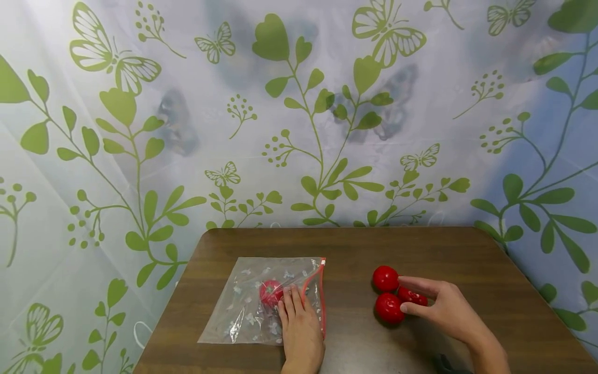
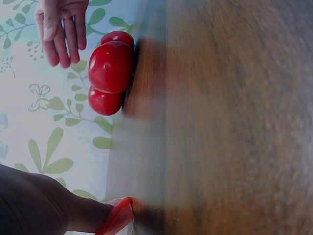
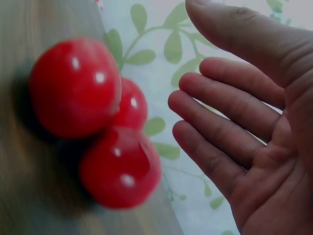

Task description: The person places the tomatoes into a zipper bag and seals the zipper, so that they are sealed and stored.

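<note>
A clear zip bag (image 1: 247, 270) with a red zip edge lies flat on the table, a red tomato (image 1: 270, 292) inside it. My left hand (image 1: 301, 330) rests at the bag's zip end, fingers fairly straight and fingertips at the tomato's side; whether they are inside the bag I cannot tell. To the right, three more tomatoes sit close together: one at the back (image 1: 385, 279), one in front (image 1: 389, 308) and one at the right (image 1: 410, 296), partly hidden. My right hand (image 1: 444, 306) hovers beside them, thumb and fingers spread, holding nothing; the right wrist view shows its bare palm (image 3: 264, 196).
A brown wooden table (image 1: 345, 249) bears everything. Behind it hangs a pale curtain (image 1: 289, 208) with green leaves and butterflies. A dark object (image 1: 446, 363) shows at the table's near edge, below my right wrist.
</note>
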Motion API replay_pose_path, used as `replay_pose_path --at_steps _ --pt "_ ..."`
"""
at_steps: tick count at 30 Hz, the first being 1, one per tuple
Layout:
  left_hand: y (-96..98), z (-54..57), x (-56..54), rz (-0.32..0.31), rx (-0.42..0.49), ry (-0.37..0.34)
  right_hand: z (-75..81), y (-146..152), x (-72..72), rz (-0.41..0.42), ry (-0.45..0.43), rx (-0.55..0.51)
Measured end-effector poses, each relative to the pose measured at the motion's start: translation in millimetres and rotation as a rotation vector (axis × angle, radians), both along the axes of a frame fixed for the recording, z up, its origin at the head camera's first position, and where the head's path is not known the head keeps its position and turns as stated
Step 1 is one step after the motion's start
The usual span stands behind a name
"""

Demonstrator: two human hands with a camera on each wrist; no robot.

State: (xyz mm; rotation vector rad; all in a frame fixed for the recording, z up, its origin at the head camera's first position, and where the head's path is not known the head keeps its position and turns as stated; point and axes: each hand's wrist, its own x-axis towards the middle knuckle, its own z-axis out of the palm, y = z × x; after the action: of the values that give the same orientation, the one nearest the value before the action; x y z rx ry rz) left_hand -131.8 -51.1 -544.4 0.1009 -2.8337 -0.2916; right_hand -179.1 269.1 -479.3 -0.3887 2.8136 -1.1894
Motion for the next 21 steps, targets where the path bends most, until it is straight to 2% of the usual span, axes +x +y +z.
replay_pose_path --at_steps 10,17,21 --pt "0.2 1.8 -0.1 0.006 -0.03 -0.005 -3.6 29.1 5.3 -0.056 -0.037 0.035" --pt "0.4 2.8 -0.1 0.004 -0.03 -0.01 -7.0 46.4 7.5 -0.078 0.013 0.078" --pt "0.4 3.3 -0.4 0.003 -0.027 -0.025 -8.8 54.7 9.5 -0.094 -0.007 0.096"
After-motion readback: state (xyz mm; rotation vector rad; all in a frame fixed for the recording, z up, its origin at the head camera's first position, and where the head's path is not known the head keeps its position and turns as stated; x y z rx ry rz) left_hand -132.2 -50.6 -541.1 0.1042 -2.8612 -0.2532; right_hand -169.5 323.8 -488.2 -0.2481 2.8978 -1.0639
